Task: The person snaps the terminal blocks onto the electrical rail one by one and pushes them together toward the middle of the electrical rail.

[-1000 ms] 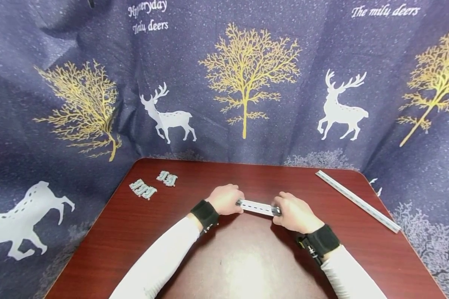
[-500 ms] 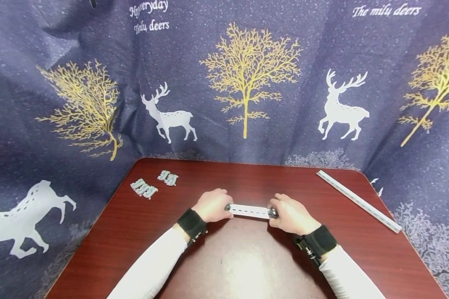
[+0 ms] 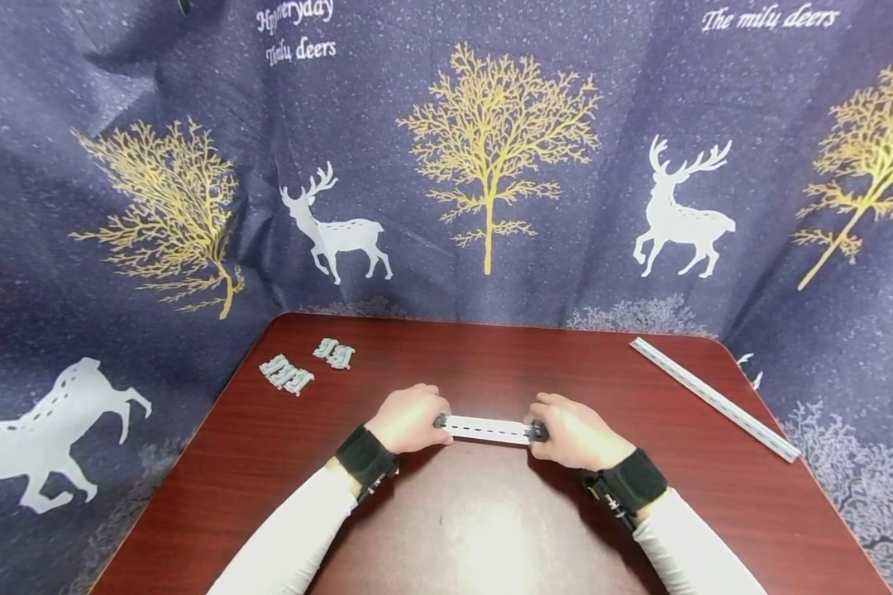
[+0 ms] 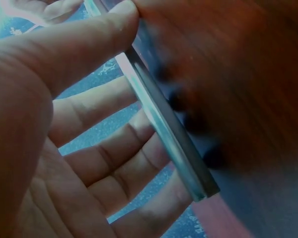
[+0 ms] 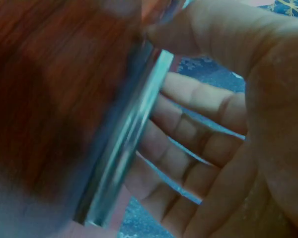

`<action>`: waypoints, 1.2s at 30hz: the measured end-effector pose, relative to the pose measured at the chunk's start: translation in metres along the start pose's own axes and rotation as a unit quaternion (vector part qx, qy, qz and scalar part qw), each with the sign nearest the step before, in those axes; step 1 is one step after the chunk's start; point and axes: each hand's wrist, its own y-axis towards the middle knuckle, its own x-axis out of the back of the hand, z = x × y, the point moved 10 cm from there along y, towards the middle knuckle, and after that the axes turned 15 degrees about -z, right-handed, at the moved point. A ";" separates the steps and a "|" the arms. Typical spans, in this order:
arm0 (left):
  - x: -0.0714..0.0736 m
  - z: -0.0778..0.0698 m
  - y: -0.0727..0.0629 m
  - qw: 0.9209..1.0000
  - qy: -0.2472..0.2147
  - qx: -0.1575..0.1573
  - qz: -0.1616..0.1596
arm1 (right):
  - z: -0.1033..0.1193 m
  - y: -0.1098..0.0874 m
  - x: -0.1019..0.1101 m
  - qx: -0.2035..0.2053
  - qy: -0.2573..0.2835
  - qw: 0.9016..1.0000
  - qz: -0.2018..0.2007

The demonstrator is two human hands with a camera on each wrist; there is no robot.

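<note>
Dark-blue cloth (image 3: 417,240) printed with white deer and yellow trees, hung behind a red-brown counter (image 3: 417,347). Held crosswise near the middle of the counter, roughly parallel to the far edge: short slotted rail (image 3: 484,429), pinched at one end by the left hand (image 3: 409,419) and at the other by the right hand (image 3: 576,431), with thumb and fingers on opposite sides in both wrist views. Whether raised or touching the counter: cannot tell. Toward the far left corner: pale pieces (image 3: 298,381) in two small groups, untouched. Slanting from near the far right corner down to the right edge: longer rail (image 3: 714,399), likewise untouched. Step in hand, by judgement: two-handed positioning of the short rail. Next move apparently calling for matched grip, level handling, and release only once flat.
</note>
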 end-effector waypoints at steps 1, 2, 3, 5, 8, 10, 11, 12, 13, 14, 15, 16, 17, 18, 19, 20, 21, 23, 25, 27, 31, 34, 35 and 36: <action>0.001 0.000 -0.001 1.000 0.002 -0.001 0.000 | 0.000 0.000 0.000 0.001 0.006 1.000 0.008; 0.001 -0.001 -0.001 1.000 0.003 -0.002 0.000 | 0.000 -0.001 -0.001 0.001 0.013 1.000 0.016; 0.001 -0.001 -0.002 1.000 0.004 -0.003 0.000 | 0.000 -0.001 -0.001 0.000 0.019 1.000 0.024; 0.002 -0.002 -0.003 1.000 0.004 -0.005 0.000 | 0.000 -0.001 -0.001 -0.001 0.028 0.999 0.036; 0.003 -0.003 -0.005 1.000 0.003 -0.007 -0.006 | 0.001 0.000 -0.001 0.003 0.036 0.998 0.043; 0.004 -0.004 -0.006 1.000 0.004 -0.009 -0.009 | 0.001 0.000 -0.001 0.006 0.038 0.998 0.043; 0.004 -0.004 -0.007 1.000 0.003 -0.009 -0.011 | 0.002 0.000 -0.001 0.008 0.039 0.998 0.043; 0.003 -0.004 -0.008 1.000 0.005 -0.010 -0.013 | 0.002 0.000 -0.001 0.010 0.040 0.998 0.043; 0.003 -0.004 -0.009 1.000 0.006 -0.010 -0.014 | 0.002 -0.001 -0.002 0.010 0.039 0.998 0.043; 0.003 -0.004 -0.010 1.000 0.006 -0.011 -0.017 | 0.002 -0.001 -0.003 0.010 0.040 0.998 0.043; 0.003 -0.004 -0.010 1.000 0.006 -0.010 -0.016 | 0.002 -0.001 -0.003 0.008 0.039 0.998 0.045; 0.003 -0.004 -0.011 1.000 0.006 -0.011 -0.016 | 0.002 -0.002 -0.004 0.006 0.040 0.998 0.047; 0.003 -0.005 -0.012 1.000 0.007 -0.012 -0.016 | 0.003 -0.002 -0.004 0.006 0.042 0.998 0.048; 0.004 -0.005 -0.012 1.000 0.007 -0.012 -0.015 | 0.003 -0.002 -0.004 0.005 0.042 0.998 0.048; 0.004 -0.006 -0.013 1.000 0.006 -0.012 -0.014 | 0.003 -0.002 -0.004 0.005 0.043 0.998 0.049; 0.005 -0.007 -0.014 1.000 0.007 -0.012 -0.012 | 0.004 -0.002 -0.004 0.005 0.046 0.998 0.050; 0.005 -0.007 -0.014 1.000 0.008 -0.012 -0.010 | 0.004 -0.002 -0.003 0.005 0.048 0.998 0.051; 0.005 -0.008 -0.015 1.000 0.010 -0.011 -0.008 | 0.005 -0.002 -0.002 0.006 0.051 0.997 0.050; 0.005 -0.008 -0.016 1.000 0.011 -0.009 -0.007 | 0.006 -0.002 -0.002 0.005 0.052 0.997 0.052; 0.004 -0.008 -0.016 1.000 0.014 -0.009 -0.006 | 0.007 -0.002 -0.002 0.001 0.052 0.997 0.053; 0.004 -0.009 -0.018 1.000 0.013 -0.007 -0.001 | 0.006 -0.002 -0.002 -0.007 0.055 0.997 0.057; 0.003 -0.011 -0.019 1.000 0.013 -0.006 0.002 | 0.005 -0.003 -0.003 -0.013 0.056 0.996 0.061; 0.003 -0.011 -0.019 1.000 0.015 -0.007 0.002 | 0.005 -0.003 -0.004 -0.015 0.056 0.996 0.062; 0.003 -0.012 -0.019 1.000 0.018 -0.008 0.003 | 0.005 -0.003 -0.004 -0.016 0.055 0.996 0.062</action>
